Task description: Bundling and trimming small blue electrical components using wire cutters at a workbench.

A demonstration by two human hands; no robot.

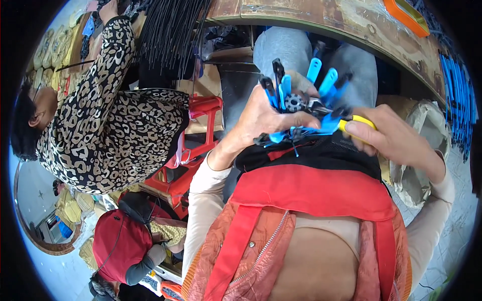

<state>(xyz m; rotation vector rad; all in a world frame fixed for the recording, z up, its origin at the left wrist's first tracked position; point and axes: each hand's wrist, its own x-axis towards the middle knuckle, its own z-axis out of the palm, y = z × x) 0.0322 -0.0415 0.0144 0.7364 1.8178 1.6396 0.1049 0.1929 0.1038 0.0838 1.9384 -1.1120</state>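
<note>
Above my lap, my left hand is closed round a bunch of blue and black plastic clips that fan outward. Among them sits a round black hub with holes through it, beside the fingers. Yellow-handled pliers are gripped in my right hand. Their metal jaws reach in close to the hub, partly behind a blue clip. Whether the jaws bite on anything cannot be made out. Some clips on the right side are blurred.
A worn wooden table runs along the far side, bearing an orange tray. Blue strips hang at the right, near a pale sack. At left are thin black rods, a person in patterned clothes and a red stool.
</note>
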